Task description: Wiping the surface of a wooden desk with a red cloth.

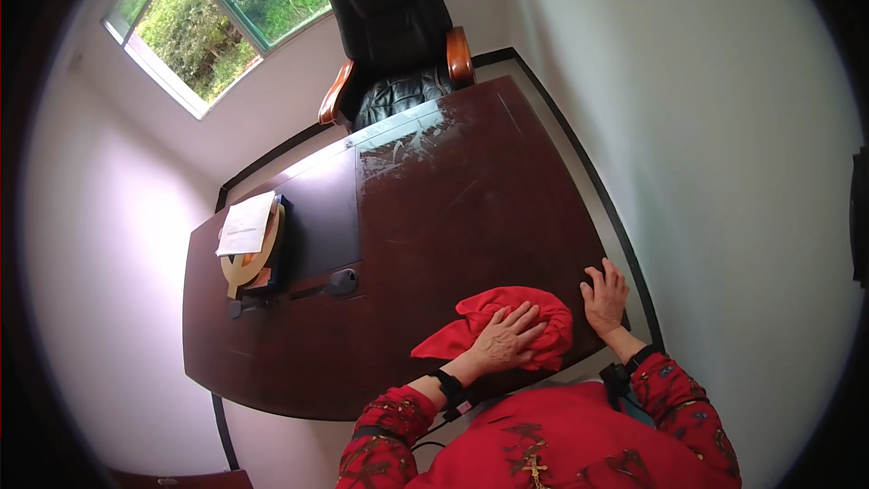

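Observation:
A bunched red cloth (543,299) lies on the dark wooden desk (448,224) near its front edge, one corner trailing left. Pressed down over it is my left hand (506,341), fingers spread across the folds. My right hand (604,299) rests at the desk's right edge, fingers slightly bent and apart, holding nothing. Wet-looking streaks (407,149) shine on the desktop at the far side.
At the desk's left, papers (248,224) lie on a gold-coloured object (239,274) and other items. A dark cable-hole cover (341,281) sits nearby. Behind the desk stands a black leather armchair (394,20) below a window (224,20). A wall (713,183) runs along the right.

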Demonstrator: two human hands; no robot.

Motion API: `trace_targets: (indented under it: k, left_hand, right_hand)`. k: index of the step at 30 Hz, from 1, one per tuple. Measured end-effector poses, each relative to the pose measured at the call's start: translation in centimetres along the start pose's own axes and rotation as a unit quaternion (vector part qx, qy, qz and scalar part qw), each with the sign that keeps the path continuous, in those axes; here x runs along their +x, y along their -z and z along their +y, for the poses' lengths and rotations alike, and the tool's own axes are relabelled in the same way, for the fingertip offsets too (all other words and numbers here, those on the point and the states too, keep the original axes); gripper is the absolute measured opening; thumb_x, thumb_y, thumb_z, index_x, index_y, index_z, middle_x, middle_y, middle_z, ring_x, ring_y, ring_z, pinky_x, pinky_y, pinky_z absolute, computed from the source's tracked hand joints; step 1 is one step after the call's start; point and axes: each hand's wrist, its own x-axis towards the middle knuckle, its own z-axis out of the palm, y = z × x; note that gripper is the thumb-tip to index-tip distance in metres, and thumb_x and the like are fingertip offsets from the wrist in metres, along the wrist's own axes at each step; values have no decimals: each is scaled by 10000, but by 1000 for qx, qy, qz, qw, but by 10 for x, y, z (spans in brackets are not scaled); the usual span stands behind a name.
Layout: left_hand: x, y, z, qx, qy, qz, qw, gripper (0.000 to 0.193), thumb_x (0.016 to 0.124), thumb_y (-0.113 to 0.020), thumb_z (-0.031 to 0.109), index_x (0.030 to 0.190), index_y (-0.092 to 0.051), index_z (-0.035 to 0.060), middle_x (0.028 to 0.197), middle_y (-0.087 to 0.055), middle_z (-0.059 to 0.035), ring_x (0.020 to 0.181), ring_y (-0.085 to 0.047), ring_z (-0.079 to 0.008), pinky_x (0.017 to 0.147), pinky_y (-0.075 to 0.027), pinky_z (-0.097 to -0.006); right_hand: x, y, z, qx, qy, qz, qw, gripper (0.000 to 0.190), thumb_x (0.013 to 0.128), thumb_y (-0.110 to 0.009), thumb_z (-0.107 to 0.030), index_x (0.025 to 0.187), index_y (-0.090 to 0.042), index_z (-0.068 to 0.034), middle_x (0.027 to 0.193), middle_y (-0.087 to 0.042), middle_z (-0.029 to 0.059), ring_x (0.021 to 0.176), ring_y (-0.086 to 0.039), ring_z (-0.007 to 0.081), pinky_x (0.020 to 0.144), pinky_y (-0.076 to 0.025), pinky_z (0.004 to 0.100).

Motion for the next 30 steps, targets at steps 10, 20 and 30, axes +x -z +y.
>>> trace_targets:
  k: [10,20,30]
  left_hand:
    - [74,18,-105,72,214,141,964,646,837,-637,418,1403,-508,137,1518,-396,-167,1438,-331,-324,1111,-290,-585]
    - [93,26,-80,67,10,32,997,635,831,-653,398,1394,-506,143,1510,-396,-162,1432,-326,-356,1088,-320,-584]
    - [126,30,-107,39,33,88,995,618,788,-677,382,1343,-556,139,1479,-435,-140,1415,-365,-317,1073,-347,-573]
  right_hand:
    - [-3,-3,-10,-21,-3,-11,1000,364,858,-692,-253,1200,-599,-174,1384,-434,117,1303,-396,338,1008,-363,516]
    - [5,6,-11,-3,-12,-3,1000,386,835,-697,-213,1202,-592,-161,1386,-448,131,1290,-410,351,1038,-344,504]
    - [2,3,-12,-18,-10,-9,1000,378,848,-677,-222,1210,-589,-156,1389,-443,129,1292,-407,350,1037,-342,509]
